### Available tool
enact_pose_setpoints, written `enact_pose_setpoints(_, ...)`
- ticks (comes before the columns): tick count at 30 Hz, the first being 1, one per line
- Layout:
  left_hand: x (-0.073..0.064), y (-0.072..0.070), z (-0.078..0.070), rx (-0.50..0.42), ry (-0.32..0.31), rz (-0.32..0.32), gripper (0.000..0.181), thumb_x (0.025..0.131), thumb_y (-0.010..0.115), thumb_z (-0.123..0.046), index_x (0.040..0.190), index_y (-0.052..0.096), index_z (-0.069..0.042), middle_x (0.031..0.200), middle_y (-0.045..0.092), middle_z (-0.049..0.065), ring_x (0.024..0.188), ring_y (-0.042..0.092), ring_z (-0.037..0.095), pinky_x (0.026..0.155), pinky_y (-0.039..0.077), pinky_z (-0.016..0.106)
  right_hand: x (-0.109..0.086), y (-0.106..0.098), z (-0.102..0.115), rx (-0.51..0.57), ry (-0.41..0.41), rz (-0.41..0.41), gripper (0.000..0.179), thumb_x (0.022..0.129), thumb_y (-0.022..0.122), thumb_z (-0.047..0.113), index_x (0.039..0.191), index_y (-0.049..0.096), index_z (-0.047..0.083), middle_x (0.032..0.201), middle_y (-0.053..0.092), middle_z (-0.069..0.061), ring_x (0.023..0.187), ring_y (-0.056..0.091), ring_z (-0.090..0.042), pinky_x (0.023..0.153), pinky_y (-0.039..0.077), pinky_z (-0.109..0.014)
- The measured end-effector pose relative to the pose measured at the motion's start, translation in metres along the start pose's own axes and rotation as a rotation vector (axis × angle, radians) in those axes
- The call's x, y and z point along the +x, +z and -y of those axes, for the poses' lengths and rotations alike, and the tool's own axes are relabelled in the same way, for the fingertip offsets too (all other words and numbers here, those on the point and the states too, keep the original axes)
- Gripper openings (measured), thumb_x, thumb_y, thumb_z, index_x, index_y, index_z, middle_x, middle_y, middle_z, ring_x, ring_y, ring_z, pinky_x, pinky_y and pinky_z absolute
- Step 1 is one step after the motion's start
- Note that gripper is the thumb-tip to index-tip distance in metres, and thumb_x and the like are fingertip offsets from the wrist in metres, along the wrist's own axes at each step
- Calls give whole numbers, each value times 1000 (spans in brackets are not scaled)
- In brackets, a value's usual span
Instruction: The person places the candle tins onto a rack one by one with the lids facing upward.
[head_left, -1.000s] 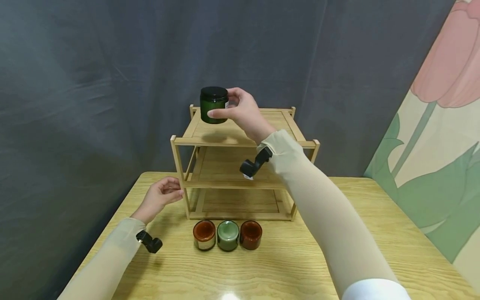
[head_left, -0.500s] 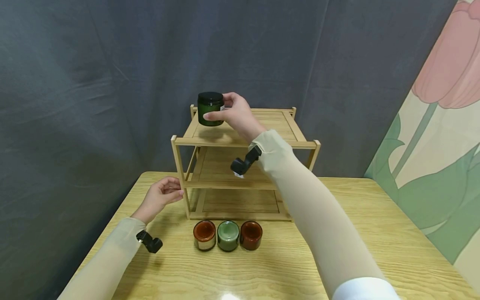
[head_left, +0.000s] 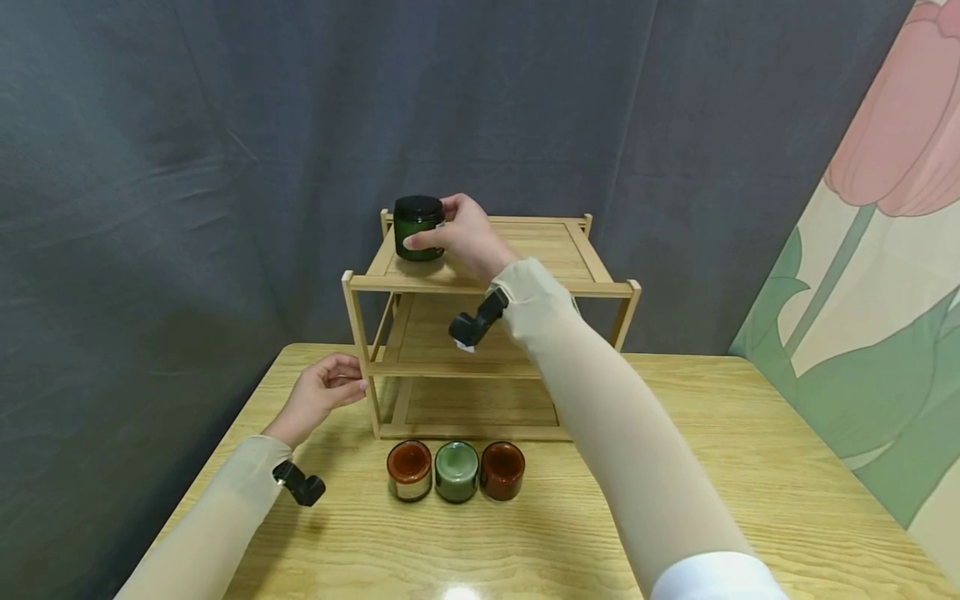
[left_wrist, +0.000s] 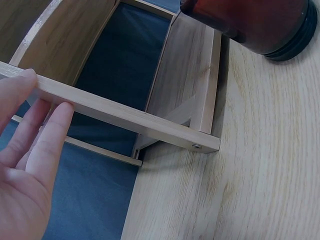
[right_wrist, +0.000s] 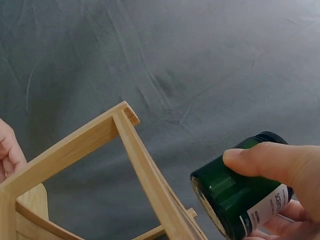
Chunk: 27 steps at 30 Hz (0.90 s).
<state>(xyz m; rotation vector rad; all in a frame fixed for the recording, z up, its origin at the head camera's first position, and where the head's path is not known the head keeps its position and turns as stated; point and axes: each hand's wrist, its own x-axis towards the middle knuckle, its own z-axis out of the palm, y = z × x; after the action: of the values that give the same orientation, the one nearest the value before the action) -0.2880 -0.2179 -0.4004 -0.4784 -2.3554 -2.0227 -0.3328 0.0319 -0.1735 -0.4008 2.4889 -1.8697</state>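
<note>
My right hand (head_left: 470, 239) grips a dark green glass jar (head_left: 417, 228) with a black lid, upright close over the left part of the top tier of the wooden shelf rack (head_left: 495, 287). In the right wrist view, a white label shows on the jar (right_wrist: 235, 185) below my thumb. Low at the rack's front left post, my left hand (head_left: 318, 396) pinches the wood. The left wrist view has its thumb on one side of the post (left_wrist: 125, 114) and its fingers (left_wrist: 50, 145) on the other.
In front of the rack stand an amber jar (head_left: 409, 472), a green jar (head_left: 456, 472) and another amber jar (head_left: 502, 472) in a row on the wooden table (head_left: 570, 533). Behind is a dark curtain (head_left: 315, 108); a wall with a tulip picture (head_left: 885, 133) is at right.
My right hand has lowered the green jar toward the top tier and slightly left. The left hand stays at the post.
</note>
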Motion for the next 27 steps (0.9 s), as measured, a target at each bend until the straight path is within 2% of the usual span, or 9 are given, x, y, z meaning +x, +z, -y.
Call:
enact_pose_setpoints(9,0,0,-1,-1,-4,-2,41,90,69,-11,124,51,4,106,63,3,94,67,8,86,58,26,1,4,-6,1,17,30,66,76,80,0,128,39,3,130,50,-13,114,54,-22,96,52,-29)
enact_pose_setpoints(19,-1,1,-1,-4,-2,0,40,90,68,-10,123,51,4,104,63,1,93,67,8,85,58,26,1,8,-9,-13,40,37,68,77,80,1,130,39,5,130,51,-12,113,56,-22,97,50,-30)
enact_pose_setpoints(27,-1,2,-1,-15,-7,0,39,90,69,-8,122,51,3,102,63,-2,93,67,8,84,58,26,0,9,-9,-19,26,35,66,76,80,-1,128,40,4,130,51,-13,113,55,-21,97,49,-30)
